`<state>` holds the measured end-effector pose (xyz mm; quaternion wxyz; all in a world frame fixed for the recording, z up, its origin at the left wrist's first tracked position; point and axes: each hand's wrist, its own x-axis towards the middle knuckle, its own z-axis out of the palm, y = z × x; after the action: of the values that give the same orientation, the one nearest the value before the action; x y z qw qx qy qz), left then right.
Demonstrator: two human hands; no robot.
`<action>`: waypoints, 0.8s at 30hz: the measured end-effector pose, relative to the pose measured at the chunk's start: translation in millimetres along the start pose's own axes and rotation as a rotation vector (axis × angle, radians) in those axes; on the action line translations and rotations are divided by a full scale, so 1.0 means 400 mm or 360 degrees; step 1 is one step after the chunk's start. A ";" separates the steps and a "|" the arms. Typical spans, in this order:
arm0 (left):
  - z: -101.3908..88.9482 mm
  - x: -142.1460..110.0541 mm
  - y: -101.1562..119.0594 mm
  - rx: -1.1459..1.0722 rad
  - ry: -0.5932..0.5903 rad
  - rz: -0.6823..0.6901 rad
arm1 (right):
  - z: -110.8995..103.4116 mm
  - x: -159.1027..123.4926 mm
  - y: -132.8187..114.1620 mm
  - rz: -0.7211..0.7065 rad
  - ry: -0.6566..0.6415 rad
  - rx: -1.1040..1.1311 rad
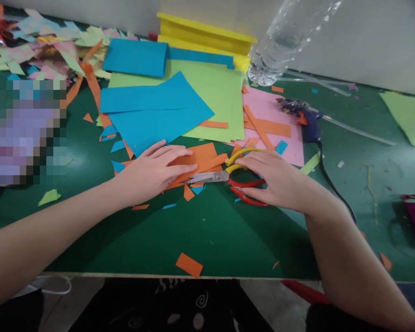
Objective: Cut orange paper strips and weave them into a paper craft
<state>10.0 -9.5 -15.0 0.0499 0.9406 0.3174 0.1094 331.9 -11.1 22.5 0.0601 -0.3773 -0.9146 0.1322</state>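
My left hand (155, 173) lies over loose orange paper (204, 157), its fingers stretched out and resting on the pieces. In my right hand (271, 175) is a pair of scissors (216, 177) with one yellow and one red handle. My fingers are at the yellow handle and my thumb is at the red one. The scissor blades point left, close together, with their tips near my left fingers. Small orange and blue scraps (188, 192) lie around the blades. Just beyond my left hand is a folded sheet of blue paper (159, 115).
Green paper (221, 92) and pink paper (295, 150) lie on the green table (207, 240). Behind them stand a yellow folded piece (207, 34) and a clear plastic bottle (280, 46). A corded glue gun (309, 122) sits right. Woven paper strips (51, 46) crowd the back left.
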 end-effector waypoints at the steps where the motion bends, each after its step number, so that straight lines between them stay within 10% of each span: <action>1: 0.001 0.000 0.000 -0.0002 0.0005 0.0003 | 0.001 0.000 0.000 -0.0002 -0.0004 -0.0009; 24: 0.004 -0.003 -0.003 -0.0019 -0.0007 0.0022 | 0.007 0.001 -0.015 0.0039 -0.0005 -0.0059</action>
<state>8.7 -9.2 -17.0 0.0556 0.9427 0.3102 0.1097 327.0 -15.3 21.4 0.0499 -0.3895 -0.9123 0.1165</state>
